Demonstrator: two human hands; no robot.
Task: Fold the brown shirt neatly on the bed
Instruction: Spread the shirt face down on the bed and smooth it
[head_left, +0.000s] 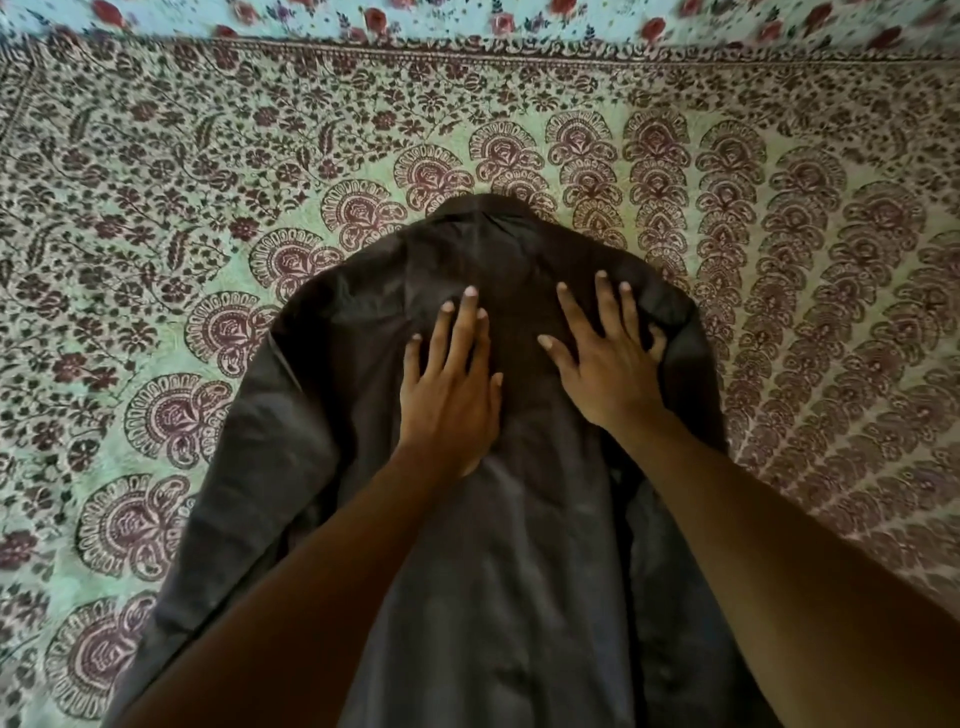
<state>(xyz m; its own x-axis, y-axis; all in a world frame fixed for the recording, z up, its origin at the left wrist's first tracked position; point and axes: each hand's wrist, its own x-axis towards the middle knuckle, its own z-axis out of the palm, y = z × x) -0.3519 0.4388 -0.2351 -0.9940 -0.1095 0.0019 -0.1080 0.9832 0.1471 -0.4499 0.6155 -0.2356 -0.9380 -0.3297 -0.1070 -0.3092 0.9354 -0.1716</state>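
Note:
The brown shirt (519, 545) lies lengthwise on the bed, its collar end pointing away from me and its lower part running off the bottom of the view. Its left sleeve spreads out toward the lower left. The right side looks folded inward under the body. My left hand (449, 395) lies flat on the upper back of the shirt, fingers spread. My right hand (608, 358) presses flat beside it near the right shoulder, fingers apart, its outer finger tucked against a fold of cloth.
The bedspread (208, 208) is pale green with a dark maroon floral print and surrounds the shirt on all sides. At the far edge lies a light blue cloth with red roses (467, 21).

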